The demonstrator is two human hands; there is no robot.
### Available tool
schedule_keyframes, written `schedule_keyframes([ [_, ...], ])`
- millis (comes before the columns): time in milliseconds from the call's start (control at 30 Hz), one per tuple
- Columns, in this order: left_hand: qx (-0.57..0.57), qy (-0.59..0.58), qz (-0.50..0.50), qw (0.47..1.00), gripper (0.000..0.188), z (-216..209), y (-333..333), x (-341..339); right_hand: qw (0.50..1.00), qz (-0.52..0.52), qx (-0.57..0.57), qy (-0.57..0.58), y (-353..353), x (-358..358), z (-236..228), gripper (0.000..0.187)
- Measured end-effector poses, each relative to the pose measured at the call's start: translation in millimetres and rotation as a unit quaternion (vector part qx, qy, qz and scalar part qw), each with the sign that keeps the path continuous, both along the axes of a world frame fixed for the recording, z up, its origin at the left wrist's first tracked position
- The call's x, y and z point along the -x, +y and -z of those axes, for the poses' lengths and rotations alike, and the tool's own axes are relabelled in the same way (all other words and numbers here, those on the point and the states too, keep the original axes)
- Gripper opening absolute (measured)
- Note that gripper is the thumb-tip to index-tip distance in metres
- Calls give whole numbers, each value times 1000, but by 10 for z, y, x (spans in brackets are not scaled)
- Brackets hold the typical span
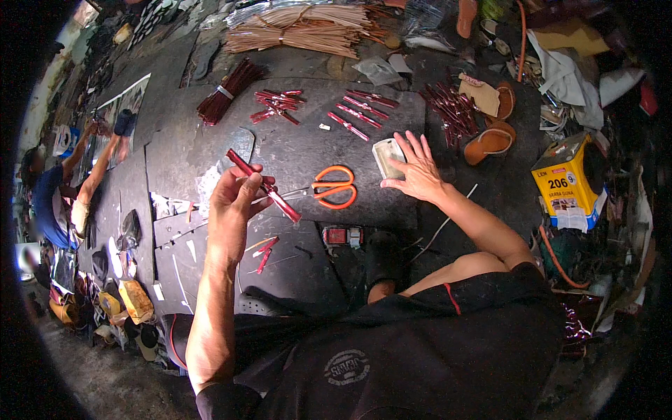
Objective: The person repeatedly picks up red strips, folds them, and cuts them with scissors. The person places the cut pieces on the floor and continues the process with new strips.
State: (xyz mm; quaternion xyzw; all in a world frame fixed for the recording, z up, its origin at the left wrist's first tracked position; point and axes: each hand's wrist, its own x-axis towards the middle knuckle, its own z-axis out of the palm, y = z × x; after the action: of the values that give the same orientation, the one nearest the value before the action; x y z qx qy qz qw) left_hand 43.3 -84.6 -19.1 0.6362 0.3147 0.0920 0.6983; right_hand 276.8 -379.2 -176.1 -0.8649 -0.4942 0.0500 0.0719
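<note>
My left hand (234, 197) is closed around a shiny dark red strap (285, 206) with a knot-like band at its middle, held slanting above the mat. To the right, my right hand (422, 176) is open, its fingers spread. It lies over the right side of a small cream rectangular dish (384, 155); whether it presses on the dish I cannot tell. Orange-handled scissors (337, 187) lie between my hands. Beyond them, several similar red straps (358, 117) are laid out side by side, with a crossed stack of red straps (276, 105) to their left.
A tied dark red bundle (227, 92) lies far left of centre, a loose red pile (451, 108) far right. Tan sandals (488, 143) and a yellow can (565, 183) stand right. Bundled tan strips (297, 31) lie at the back. Another person (52, 203) sits at far left.
</note>
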Motion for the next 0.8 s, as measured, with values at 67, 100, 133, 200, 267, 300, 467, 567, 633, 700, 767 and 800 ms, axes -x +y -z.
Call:
schedule_keyframes([
  [67,-5,11,7,1000,33,-19,-1,0,1000,-2,6,-3,6,0,-14,66],
  [100,12,5,5,1000,33,-11,6,0,1000,-3,-8,-8,4,0,-23,65],
  [133,30,-1,2,1000,33,2,14,0,1000,-5,-21,-14,1,1,-31,64],
  [200,46,-7,-2,999,34,9,19,-4,998,-10,-50,-37,2,-12,76,63],
  [267,41,-7,-11,999,36,7,19,12,998,-13,-51,-37,37,-3,79,61],
  [300,47,-1,-2,999,37,41,18,11,999,-13,-37,-27,16,6,58,61],
  [467,68,16,6,998,45,5,57,69,998,-8,-67,2,138,83,-57,52],
  [567,89,1,27,996,47,0,75,63,998,15,-43,31,258,97,-162,49],
  [633,99,2,41,994,46,14,107,92,996,4,-88,32,458,138,-423,33],
  [700,110,-4,59,992,46,35,118,127,963,-60,-188,186,775,286,-978,23],
  [767,110,7,75,991,45,4,102,134,925,-148,-244,252,1000,477,-1421,23],
  [800,111,11,87,990,45,-6,87,125,914,-206,-254,240,1076,563,-1554,30],
])
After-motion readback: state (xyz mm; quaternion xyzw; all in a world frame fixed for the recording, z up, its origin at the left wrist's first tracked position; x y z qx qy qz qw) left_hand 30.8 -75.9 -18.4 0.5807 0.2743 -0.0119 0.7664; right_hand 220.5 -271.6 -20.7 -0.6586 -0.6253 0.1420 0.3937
